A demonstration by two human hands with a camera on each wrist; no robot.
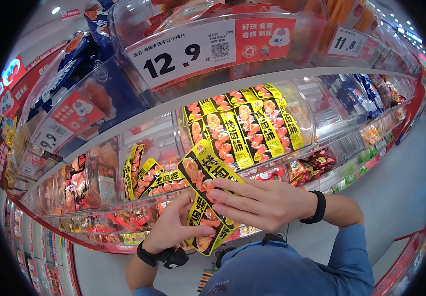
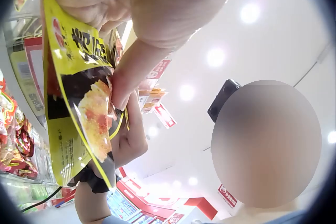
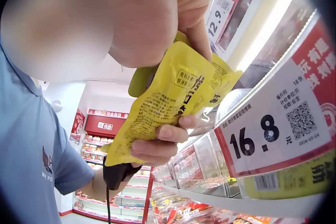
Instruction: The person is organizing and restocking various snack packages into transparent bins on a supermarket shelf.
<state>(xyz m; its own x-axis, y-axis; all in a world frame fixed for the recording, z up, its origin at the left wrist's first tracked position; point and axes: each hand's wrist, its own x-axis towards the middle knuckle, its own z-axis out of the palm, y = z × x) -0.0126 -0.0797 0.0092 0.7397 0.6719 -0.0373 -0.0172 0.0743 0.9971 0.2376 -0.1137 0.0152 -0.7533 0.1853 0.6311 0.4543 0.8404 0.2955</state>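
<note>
Several yellow-and-black snack packets [image 1: 205, 212] are held together in front of the person, crossing one another at an angle. My left hand [image 1: 173, 224] grips the lower ones, its thumb pressed on the printed front. In the right wrist view, left-hand fingertips [image 3: 163, 142] curl against the yellow printed back of a packet [image 3: 168, 98]. My right hand [image 1: 265, 202] holds the packets from the right, fingers across the upper one; its thumb is hidden in the head view. Just beyond the hands, matching packets [image 1: 245, 128] stand in rows in a clear shelf bin.
A clear bin [image 1: 129, 190] left of the rows holds a few loose matching packets. Above is a shelf with a 12.9 price sign [image 1: 183, 54]. Lower bins hold red-wrapped snacks [image 1: 311, 167]. Grey floor [image 1: 371, 167] lies to the right.
</note>
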